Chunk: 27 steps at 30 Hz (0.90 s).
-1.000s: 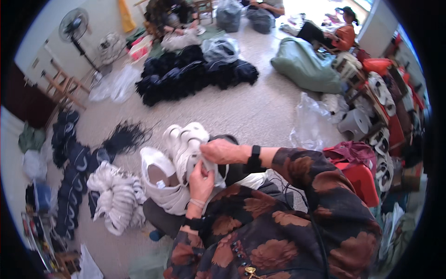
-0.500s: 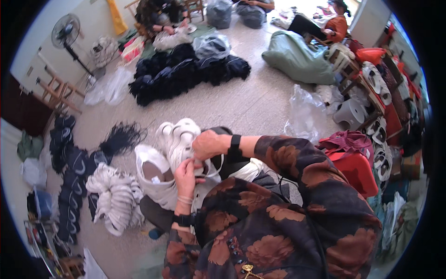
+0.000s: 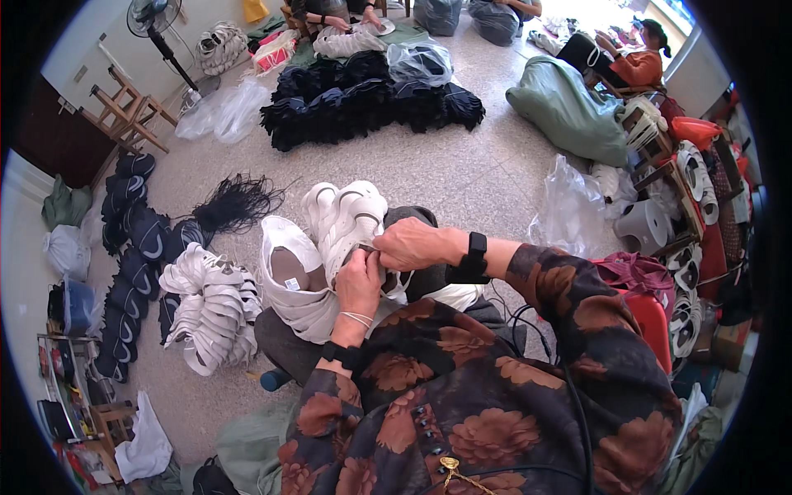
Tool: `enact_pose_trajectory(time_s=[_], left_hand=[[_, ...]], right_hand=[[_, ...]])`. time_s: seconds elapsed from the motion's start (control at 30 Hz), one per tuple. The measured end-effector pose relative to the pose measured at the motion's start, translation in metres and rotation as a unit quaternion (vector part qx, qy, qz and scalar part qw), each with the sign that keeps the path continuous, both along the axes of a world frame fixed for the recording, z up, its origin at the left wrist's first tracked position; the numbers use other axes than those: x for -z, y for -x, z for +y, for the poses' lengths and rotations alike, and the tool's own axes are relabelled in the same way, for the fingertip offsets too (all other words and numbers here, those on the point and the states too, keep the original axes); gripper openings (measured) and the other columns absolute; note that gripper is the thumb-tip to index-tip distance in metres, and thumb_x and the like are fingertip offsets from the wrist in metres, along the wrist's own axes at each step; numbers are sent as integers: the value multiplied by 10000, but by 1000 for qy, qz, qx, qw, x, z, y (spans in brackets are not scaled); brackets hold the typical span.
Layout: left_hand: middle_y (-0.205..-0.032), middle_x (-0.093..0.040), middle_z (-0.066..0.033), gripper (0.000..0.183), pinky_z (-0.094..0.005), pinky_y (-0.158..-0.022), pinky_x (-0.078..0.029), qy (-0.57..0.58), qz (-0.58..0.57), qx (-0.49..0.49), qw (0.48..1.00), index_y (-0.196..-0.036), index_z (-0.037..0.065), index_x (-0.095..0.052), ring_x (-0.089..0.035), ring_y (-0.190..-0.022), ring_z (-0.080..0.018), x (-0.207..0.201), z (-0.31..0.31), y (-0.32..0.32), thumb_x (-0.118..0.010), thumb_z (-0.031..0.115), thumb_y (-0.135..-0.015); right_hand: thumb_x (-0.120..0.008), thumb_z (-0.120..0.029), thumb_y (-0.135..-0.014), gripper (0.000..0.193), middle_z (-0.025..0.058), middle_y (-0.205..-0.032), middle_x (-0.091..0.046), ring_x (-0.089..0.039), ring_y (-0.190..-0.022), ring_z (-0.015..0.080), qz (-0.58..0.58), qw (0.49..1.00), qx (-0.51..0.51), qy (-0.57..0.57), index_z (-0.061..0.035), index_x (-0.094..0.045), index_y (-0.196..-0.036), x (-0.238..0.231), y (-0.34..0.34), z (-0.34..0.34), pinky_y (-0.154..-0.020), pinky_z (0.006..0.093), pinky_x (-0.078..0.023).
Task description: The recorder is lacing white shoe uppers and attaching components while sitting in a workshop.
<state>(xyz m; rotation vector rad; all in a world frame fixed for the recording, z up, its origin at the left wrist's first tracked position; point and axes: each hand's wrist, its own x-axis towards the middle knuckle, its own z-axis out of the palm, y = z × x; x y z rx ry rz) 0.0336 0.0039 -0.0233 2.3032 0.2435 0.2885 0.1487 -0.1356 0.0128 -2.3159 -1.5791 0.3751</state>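
Across my lap lies a nested row of white shoe uppers [image 3: 346, 216]. My left hand [image 3: 360, 285] is closed at its near end, fingertips pinching the edge of an upper. Close beside it, my right hand [image 3: 418, 245] is also closed on that upper, its thumb and fingers near the left fingertips. Any small item between the fingertips is hidden. Left of my hands rests another batch of white uppers [image 3: 305, 318], its grey-brown lining and a small white label showing. A thin white loop hangs under my right hand.
On the floor to the left lie a pile of white uppers [image 3: 210, 309], dark uppers [image 3: 136, 272] and black laces [image 3: 241, 204]. Ahead are a black bundle row [image 3: 363, 103] and a green sack [image 3: 565, 111]. A red stool [image 3: 649, 326] stands right; other people sit farther back.
The whole view has shifted, so the room's far end sits higher and farther right. Both hands stay together on the white upper, the right forearm now reaching in more level.
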Motion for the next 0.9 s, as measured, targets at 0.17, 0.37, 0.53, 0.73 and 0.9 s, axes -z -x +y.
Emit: enact_pose_trajectory(time_s=[0.17, 0.37, 0.53, 0.73, 0.9], left_hand=[[-911, -673, -217, 174, -457, -734, -508, 28, -113, -10, 993, -1030, -4, -660, -654, -857, -409, 10, 0, 6, -587, 135, -953], [-964, -654, -171, 230, -427, -760, -516, 31, -101, 4, 994, -1148, 53, -671, -648, -916, -382, 5, -3, 6, -594, 118, -942], [-934, -641, -174, 142, -463, -733, -500, -4, -82, -17, 997, -1007, 39, -668, -634, -868, -391, 4, -5, 0, -596, 140, -938], [-817, -645, -188, 120, -454, -697, -488, -42, -46, 21, 998, -890, 0, -660, -635, -769, -388, -8, 13, 10, -601, 99, -923], [-788, -637, -190, 151, -442, -670, -480, -84, -2, 4, 996, -870, -8, -646, -635, -747, -377, -34, 52, 50, -620, 130, -926]], right_hand=[[-547, -232, -798, 284, 264, -654, -627, -648, -645, 446, -4, 999, 40, 33, 28, -626, -715, 6, -9, 3, -631, 514, -531], [-539, -233, -802, 288, 266, -660, -628, -649, -654, 446, 13, 1000, 18, 16, 28, -634, -728, 6, -11, 4, -644, 516, -530], [-530, -238, -817, 300, 260, -679, -637, -646, -671, 448, 50, 998, 23, -7, 26, -629, -714, 3, -2, 0, -641, 514, -522], [-564, -208, -826, 233, 250, -706, -636, -642, -701, 442, 62, 990, 118, -35, 15, -583, -892, 14, 3, -2, -639, 519, -498], [-621, -155, -858, 250, 215, -803, -662, -682, -782, 346, 216, 938, 230, -146, 7, -531, -1026, 21, 13, -2, -671, 453, -519]])
